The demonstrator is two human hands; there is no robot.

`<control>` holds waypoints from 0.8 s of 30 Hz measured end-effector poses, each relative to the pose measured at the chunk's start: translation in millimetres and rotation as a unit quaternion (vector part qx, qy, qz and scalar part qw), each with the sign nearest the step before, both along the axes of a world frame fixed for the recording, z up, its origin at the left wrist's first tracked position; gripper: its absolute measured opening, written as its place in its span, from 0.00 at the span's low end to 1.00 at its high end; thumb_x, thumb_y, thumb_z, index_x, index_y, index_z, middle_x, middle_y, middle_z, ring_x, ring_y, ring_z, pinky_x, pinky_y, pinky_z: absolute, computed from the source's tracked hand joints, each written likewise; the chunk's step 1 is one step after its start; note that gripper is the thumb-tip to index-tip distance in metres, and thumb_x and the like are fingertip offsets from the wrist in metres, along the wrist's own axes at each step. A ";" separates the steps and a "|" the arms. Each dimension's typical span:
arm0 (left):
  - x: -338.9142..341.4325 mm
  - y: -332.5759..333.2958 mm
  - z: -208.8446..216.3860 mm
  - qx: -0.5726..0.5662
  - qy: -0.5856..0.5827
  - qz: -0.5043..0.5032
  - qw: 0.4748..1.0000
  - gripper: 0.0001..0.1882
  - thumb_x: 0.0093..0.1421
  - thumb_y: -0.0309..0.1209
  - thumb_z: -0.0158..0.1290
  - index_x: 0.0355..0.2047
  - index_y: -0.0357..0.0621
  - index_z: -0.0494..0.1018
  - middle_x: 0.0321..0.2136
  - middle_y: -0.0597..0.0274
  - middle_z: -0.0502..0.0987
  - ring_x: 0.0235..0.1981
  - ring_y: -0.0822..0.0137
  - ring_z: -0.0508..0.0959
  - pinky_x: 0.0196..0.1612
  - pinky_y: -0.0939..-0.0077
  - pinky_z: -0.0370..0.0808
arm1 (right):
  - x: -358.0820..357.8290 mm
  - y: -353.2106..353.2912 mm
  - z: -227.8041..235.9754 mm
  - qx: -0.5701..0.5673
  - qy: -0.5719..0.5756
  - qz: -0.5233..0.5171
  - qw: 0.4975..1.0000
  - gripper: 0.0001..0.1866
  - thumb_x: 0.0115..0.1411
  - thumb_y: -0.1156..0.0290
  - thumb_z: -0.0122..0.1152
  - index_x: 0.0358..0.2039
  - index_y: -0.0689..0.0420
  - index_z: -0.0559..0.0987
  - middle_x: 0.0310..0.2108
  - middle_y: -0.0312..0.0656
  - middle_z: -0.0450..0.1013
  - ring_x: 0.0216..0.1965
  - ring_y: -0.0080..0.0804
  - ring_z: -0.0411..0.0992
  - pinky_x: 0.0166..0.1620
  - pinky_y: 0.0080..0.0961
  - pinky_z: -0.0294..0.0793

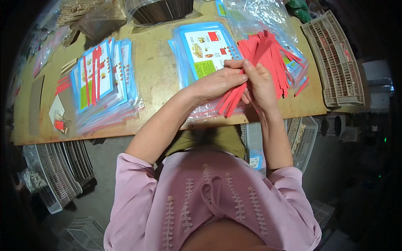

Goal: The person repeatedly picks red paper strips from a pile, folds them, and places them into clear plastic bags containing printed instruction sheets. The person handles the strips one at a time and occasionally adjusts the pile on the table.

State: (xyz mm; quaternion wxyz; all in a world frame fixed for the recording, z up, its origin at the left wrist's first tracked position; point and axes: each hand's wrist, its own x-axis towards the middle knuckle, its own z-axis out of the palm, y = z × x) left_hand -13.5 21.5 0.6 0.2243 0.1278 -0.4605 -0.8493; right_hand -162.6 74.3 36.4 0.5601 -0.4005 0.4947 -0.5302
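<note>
A bundle of red strips (pixel 231 101) is gripped between my two hands, over the near middle-right part of the table. My left hand (pixel 215 84) closes round it from the left, its fingertips meeting the right hand. My right hand (pixel 263 85) is also closed on the bundle, thumb on top. Just beyond lies a larger fanned pile of red strips (pixel 278 62), resting on bagged sheets. Left of my hands is a stack of bagged printed cards (pixel 203 44) with blue borders. Another such stack (pixel 100 79), with a few red strips across it, lies further left.
The wooden table (pixel 153 69) ends close to my body. A cream plastic crate (pixel 335 62) stands at its right edge, with more crates (pixel 54 171) below left. At the back are a tub of dark strips (pixel 161 10), wooden sticks (pixel 75 10) and clear plastic bags (pixel 259 16).
</note>
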 end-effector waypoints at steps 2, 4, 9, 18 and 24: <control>6.4 -6.2 6.3 -0.064 -0.044 0.013 0.997 0.18 0.70 0.39 0.44 0.39 0.35 0.75 0.33 0.60 0.79 0.36 0.72 0.79 0.44 0.77 0.76 | -7.9 3.7 2.8 -0.016 -0.041 -0.045 0.998 0.19 0.72 0.61 0.44 0.44 0.65 0.77 0.27 0.40 0.75 0.22 0.22 0.72 0.28 0.21 0.74; 15.3 -17.3 7.0 -0.154 -0.065 0.131 0.977 0.14 0.68 0.37 0.50 0.34 0.37 0.77 0.32 0.64 0.79 0.37 0.76 0.78 0.42 0.80 0.75 | -10.7 10.9 18.1 -0.006 -0.095 -0.170 0.981 0.19 0.72 0.62 0.44 0.44 0.65 0.76 0.28 0.41 0.75 0.25 0.25 0.72 0.36 0.25 0.78; 33.3 11.1 -0.3 -0.476 -0.219 0.299 0.797 0.10 0.54 0.32 0.61 0.31 0.37 0.76 0.30 0.54 0.77 0.35 0.56 0.78 0.40 0.67 0.75 | -66.5 55.0 -3.1 -0.007 -0.100 -0.061 0.993 0.16 0.72 0.65 0.43 0.48 0.65 0.72 0.17 0.31 0.58 0.16 0.17 0.58 0.29 0.22 0.69; 35.7 27.3 -21.8 -0.522 -0.318 0.301 0.732 0.08 0.55 0.30 0.59 0.26 0.39 0.74 0.27 0.52 0.75 0.33 0.51 0.76 0.36 0.59 0.73 | -44.7 81.8 -16.0 0.051 -0.112 -0.023 0.992 0.16 0.72 0.67 0.42 0.50 0.67 0.70 0.17 0.34 0.64 0.13 0.17 0.57 0.17 0.16 0.57; 40.4 25.7 -20.8 -0.454 -0.316 0.321 0.768 0.07 0.58 0.30 0.56 0.28 0.39 0.74 0.27 0.51 0.75 0.32 0.50 0.76 0.35 0.59 0.73 | -8.5 70.0 -23.7 0.075 -0.071 -0.022 0.994 0.17 0.72 0.67 0.43 0.51 0.67 0.70 0.16 0.34 0.66 0.12 0.17 0.57 0.19 0.15 0.59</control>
